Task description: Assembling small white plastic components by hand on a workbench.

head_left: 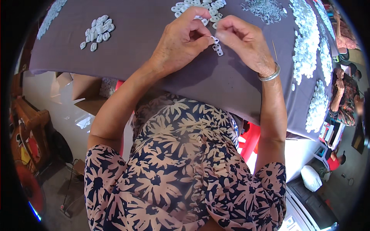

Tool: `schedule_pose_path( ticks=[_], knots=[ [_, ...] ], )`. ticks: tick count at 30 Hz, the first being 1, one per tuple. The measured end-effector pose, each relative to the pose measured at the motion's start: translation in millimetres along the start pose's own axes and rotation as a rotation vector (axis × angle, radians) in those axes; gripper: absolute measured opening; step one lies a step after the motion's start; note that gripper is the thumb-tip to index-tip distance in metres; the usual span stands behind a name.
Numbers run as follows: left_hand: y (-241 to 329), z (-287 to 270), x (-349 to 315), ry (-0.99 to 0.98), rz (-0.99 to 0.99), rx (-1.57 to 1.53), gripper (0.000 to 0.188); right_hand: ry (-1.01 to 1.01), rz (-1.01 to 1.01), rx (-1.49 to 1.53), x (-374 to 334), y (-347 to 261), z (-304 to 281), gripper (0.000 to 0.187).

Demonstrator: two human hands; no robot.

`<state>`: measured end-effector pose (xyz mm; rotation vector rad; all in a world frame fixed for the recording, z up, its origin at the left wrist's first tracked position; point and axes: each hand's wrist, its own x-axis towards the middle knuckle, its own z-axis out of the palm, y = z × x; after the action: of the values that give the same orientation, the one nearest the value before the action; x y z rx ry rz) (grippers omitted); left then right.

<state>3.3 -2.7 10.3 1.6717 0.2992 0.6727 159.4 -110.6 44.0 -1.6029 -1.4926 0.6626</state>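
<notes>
Above the dark cloth of the table, my left hand pinches a small white two-holed plastic piece between thumb and forefinger. Another white holed piece hangs just below it, seemingly linked to it. Close by on the right, my right hand has its thumb and fingertips pressed together; whatever they hold is too small to make out. Beyond my hands lies a heap of white oval pieces, partly hidden by the left fingers. A pile of tiny thin metal-looking bits is at the far right of it.
A smaller heap of white oval pieces sits to the left. Long heaps of white pieces run along the right side. A thin stick lies by my right wrist. Other people are at the right, beyond the table's edge.
</notes>
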Motion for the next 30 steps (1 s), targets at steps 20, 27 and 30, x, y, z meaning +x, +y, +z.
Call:
schedule_pose_path(
  ticks=[20, 27, 30],
  knots=[
    [-7.6, -19.1, 10.1, 0.271, 0.023, 0.042, 0.034, 0.235, -0.145, -0.492, 15.1, 28.4, 4.5, 0.015],
    [-8.0, -14.7, 8.3, 0.263, 0.046, 0.055, 0.032, 0.197, -0.193, -0.471, 16.6, 28.2, 7.4, 0.019],
    [-8.1, -14.1, 7.1, 0.248, 0.035, 0.023, 0.032, 0.165, -0.199, -0.437, 14.7, 26.4, 11.9, 0.021]
  ],
)
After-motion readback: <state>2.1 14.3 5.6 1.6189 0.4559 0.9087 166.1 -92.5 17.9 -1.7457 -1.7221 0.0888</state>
